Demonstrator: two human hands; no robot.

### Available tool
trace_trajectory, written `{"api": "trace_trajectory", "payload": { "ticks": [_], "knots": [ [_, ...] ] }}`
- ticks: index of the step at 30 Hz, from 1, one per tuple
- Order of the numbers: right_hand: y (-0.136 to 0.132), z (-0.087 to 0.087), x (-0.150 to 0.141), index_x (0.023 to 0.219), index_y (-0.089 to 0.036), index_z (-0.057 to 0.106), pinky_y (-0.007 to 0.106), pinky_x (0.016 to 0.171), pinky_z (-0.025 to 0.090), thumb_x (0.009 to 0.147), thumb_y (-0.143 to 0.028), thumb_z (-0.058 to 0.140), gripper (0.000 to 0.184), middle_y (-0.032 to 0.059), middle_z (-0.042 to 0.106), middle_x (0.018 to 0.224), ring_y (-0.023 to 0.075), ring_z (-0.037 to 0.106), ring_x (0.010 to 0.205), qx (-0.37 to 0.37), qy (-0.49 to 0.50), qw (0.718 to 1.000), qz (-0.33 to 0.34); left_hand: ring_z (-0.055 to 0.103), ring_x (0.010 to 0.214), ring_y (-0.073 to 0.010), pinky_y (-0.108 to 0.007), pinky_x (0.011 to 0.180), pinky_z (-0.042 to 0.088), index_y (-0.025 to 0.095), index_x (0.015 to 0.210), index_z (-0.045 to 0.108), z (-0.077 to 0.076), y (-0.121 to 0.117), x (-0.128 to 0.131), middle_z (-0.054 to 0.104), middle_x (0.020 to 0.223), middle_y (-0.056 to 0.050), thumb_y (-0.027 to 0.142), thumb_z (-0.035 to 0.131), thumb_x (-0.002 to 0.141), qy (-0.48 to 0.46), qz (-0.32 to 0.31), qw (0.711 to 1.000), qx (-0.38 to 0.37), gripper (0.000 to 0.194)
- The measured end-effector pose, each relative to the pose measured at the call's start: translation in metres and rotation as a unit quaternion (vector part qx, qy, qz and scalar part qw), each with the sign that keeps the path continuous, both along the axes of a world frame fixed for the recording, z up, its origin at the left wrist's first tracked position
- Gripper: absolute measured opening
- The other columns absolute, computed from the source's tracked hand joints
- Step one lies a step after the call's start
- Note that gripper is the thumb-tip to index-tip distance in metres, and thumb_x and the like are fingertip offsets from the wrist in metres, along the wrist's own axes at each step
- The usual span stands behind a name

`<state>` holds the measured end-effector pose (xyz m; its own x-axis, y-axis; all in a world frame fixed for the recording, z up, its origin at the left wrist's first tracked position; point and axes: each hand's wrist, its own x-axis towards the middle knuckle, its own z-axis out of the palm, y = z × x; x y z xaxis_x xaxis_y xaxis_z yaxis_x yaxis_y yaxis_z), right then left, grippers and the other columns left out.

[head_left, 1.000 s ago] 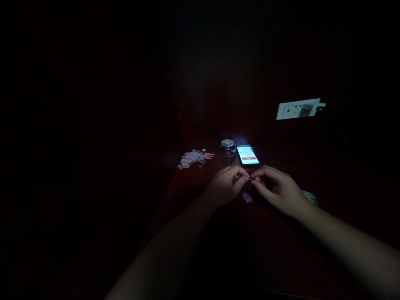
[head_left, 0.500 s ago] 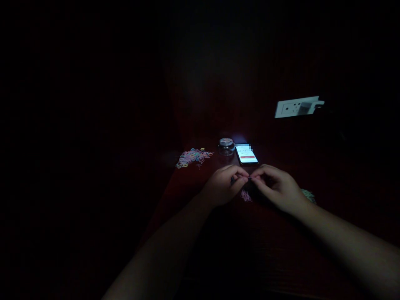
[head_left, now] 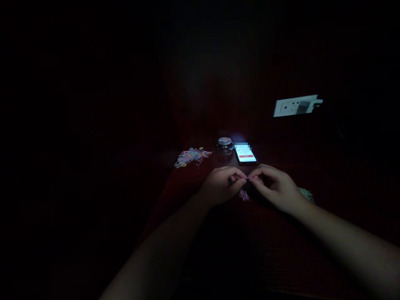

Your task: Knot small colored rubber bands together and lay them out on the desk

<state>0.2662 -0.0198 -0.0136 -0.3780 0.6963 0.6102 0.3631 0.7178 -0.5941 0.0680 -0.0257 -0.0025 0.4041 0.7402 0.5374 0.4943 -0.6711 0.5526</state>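
My left hand point(head_left: 221, 186) and my right hand point(head_left: 276, 188) meet fingertip to fingertip above the dark table. Between their pinched thumbs and forefingers is a small purple rubber band point(head_left: 248, 178), which both hands grip; its far details are lost in the dim light. Just below the fingers lies a little pile of pink-purple rubber bands point(head_left: 244, 195). Partly behind my right wrist is a pile of pale green rubber bands point(head_left: 306, 194). A larger heap of mixed-colour rubber bands point(head_left: 192, 157) spreads out to the left, beyond my left hand.
A clear lidded jar point(head_left: 225, 147) stands behind the hands, beside a phone point(head_left: 246, 154) with a lit screen. On the wall at right is a white socket panel point(head_left: 290, 106) with a plug in it. Deep shadow covers most of the surroundings.
The view has shifted slightly. Both hands keep their pinch, and a little more of the purple band shows between the fingertips.
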Motion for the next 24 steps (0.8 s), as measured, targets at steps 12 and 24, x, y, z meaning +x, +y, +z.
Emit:
{"api": "trace_trajectory", "payload": {
  "ticks": [12, 24],
  "knots": [
    [0.0011, 0.0001, 0.0004, 0.084, -0.021, 0.065, 0.03, 0.06, 0.045, 0.087, -0.028, 0.06, 0.01, 0.0032, 0.059, 0.075, 0.0168, 0.055, 0.066, 0.006, 0.011, 1.0, -0.007, 0.059, 0.067, -0.0104, -0.023, 0.064, 0.049, 0.018, 0.087, 0.068, -0.0007, 0.0004, 0.0, 0.067, 0.076, 0.0, 0.023, 0.063, 0.082, -0.009, 0.006, 1.0, -0.004, 0.009],
    [0.0035, -0.0023, 0.0009, 0.083, -0.019, 0.065, 0.029, 0.059, 0.043, 0.086, -0.025, 0.06, 0.008, 0.0031, 0.057, 0.074, 0.0156, 0.052, 0.065, -0.006, 0.01, 1.0, -0.003, 0.058, 0.068, -0.0094, -0.021, 0.063, 0.047, 0.017, 0.087, 0.068, -0.0027, 0.0023, -0.003, 0.066, 0.076, 0.001, 0.018, 0.06, 0.082, 0.013, -0.002, 1.0, 0.0, 0.01]
  ]
}}
